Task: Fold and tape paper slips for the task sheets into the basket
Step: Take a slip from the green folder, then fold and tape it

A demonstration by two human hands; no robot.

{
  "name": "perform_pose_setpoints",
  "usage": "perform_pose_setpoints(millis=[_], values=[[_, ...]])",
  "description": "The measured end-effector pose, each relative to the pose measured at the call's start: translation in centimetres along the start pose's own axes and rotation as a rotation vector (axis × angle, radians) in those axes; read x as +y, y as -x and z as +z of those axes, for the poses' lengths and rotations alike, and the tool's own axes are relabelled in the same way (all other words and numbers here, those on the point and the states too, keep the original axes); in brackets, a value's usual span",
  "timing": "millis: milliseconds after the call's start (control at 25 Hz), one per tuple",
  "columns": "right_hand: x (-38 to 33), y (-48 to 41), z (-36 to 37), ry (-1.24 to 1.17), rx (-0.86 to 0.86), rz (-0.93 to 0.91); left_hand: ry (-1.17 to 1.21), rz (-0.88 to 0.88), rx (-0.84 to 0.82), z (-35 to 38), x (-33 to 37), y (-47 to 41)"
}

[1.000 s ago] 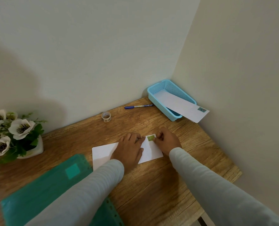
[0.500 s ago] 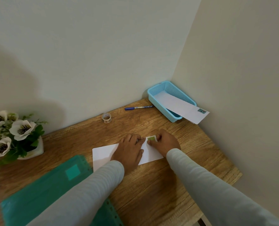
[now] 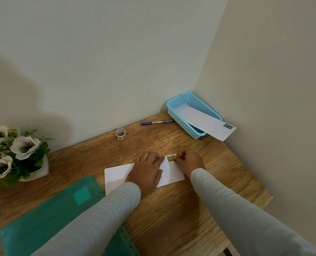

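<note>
Nearest the camera, a green folder (image 3: 42,218) lies on the wooden table (image 3: 172,215). The picture's lower edge cuts it off, and the left sleeve (image 3: 98,218) crosses over it and hides part of it.

Beyond the folder lies the folded paper slip (image 3: 116,174), white and flat on the wood, directly under both hands. The left hand (image 3: 146,170) rests palm down on its middle with the fingers stretched out, covering much of the sheet, so the fold lines there cannot be made out. A small green piece of tape (image 3: 170,158) sits on the slip's far edge, between the two hands. The left forefinger points toward it. The right hand (image 3: 189,160) has its fingers curled, with the tips at the tape's right side. Whether they pinch the tape or only press it cannot be told, since the knuckles hide the contact.

Well to the left of the hands stands a white pot of white flowers (image 3: 22,146), cut off by the frame. Past the left hand, near the wall, sits a small tape roll (image 3: 120,133). Farther right lies a blue pen (image 3: 156,122). Beyond the right hand, in the corner, is a blue basket (image 3: 179,121). It holds another white slip (image 3: 203,121), which hangs out over the near rim with a green patch at its end.
</note>
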State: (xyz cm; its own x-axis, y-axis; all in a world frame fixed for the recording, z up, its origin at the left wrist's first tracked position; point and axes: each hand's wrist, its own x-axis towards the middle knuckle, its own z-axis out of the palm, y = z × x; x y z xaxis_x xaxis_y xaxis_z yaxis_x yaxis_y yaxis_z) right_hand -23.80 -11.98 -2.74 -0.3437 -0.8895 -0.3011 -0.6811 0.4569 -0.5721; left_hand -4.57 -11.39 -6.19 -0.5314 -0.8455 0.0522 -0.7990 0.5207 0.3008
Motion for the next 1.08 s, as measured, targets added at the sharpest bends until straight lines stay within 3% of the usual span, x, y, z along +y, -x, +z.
perform_pose_setpoints(millis=[160, 280, 520, 720, 1080], values=[[-0.8, 0.3, 0.1, 0.084, -0.035, -0.017, 0.022, -0.008, -0.010, -0.1, 0.1, 0.0], [0.0, 0.6, -0.2, 0.000, -0.056, -0.012, 0.045, -0.017, -0.057, -0.9, 0.0, 0.1], [0.6, 1.1, -0.7, -0.039, -0.114, -0.026, -0.159, -0.197, -0.333, -5.5, -3.1, 0.8], [-0.6, 2.4, 0.0, 0.101, -0.195, -0.044, -0.136, -0.295, -0.444, -7.2, -3.1, 0.7], [-1.0, 3.5, 0.4, 0.088, -0.183, -0.020, -0.102, -0.313, -0.416, -7.7, -1.5, 1.1]])
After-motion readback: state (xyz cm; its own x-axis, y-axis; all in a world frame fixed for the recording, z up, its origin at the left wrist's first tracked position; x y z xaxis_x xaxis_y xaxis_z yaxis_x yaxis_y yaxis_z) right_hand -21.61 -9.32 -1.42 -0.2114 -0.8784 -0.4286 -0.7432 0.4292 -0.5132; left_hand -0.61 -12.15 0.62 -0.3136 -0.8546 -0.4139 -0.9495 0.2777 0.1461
